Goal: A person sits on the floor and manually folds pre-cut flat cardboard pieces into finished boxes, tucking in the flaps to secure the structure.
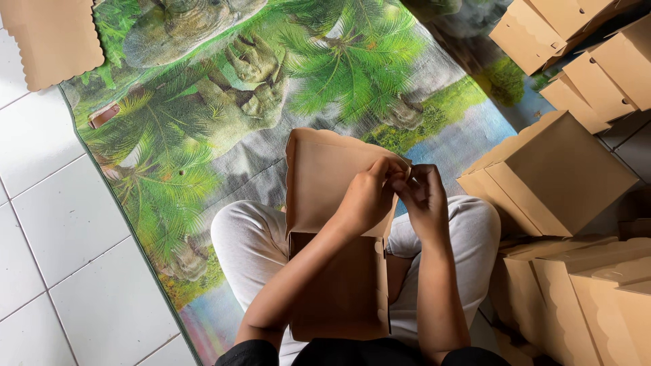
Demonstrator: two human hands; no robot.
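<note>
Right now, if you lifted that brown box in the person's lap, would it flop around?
Probably a bit. The brown cardboard box looks thin, and its open flap bends where the left hand and right hand pinch it. It's likely light, since it appears empty. The folded boxes nearby look stiffer.

White tiled floor (54, 224) along left of frame. Mat printed with palm trees (224, 102) spread over centre, seated person's legs on it. Flat scalloped cardboard sheet (54, 37) at upper left, overlapping mat edge. Folded brown boxes (563, 176) stacked at right.
</note>
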